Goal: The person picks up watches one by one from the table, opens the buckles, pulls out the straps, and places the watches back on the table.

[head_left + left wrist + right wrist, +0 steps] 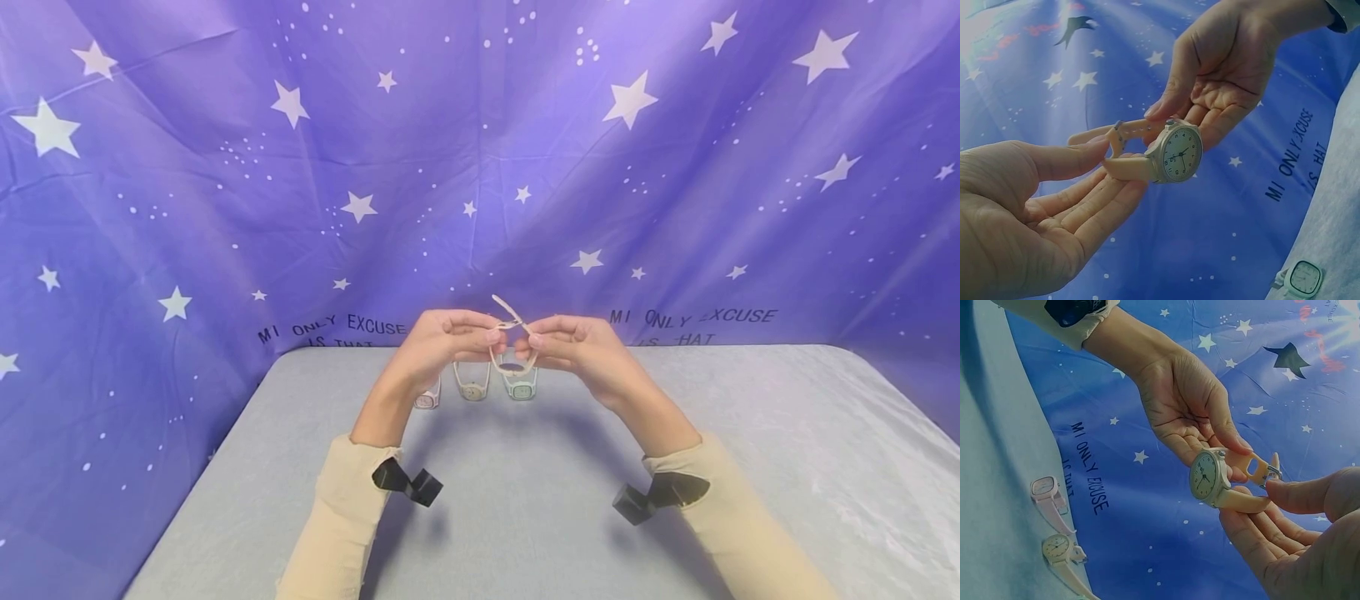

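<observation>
A cream round-faced wristwatch (1179, 153) is held up between both hands, its strap bent into a loop. The left hand (442, 346) pinches one side of the strap between thumb and fingers. On the other side, the right hand (583, 350) pinches the strap too. Near the fingertips the two strap ends cross at a metal buckle (1272, 471), and one free end sticks up past it in the head view. The watch face (1204, 476), with dark numerals, hangs at the bottom of the loop.
Behind the hands, a pink watch (427, 401), a beige watch (473, 390) and a mint green watch (522, 390) stand in a row on the grey cloth-covered table (517, 517). A purple star-printed curtain (480, 150) hangs behind the table's far edge.
</observation>
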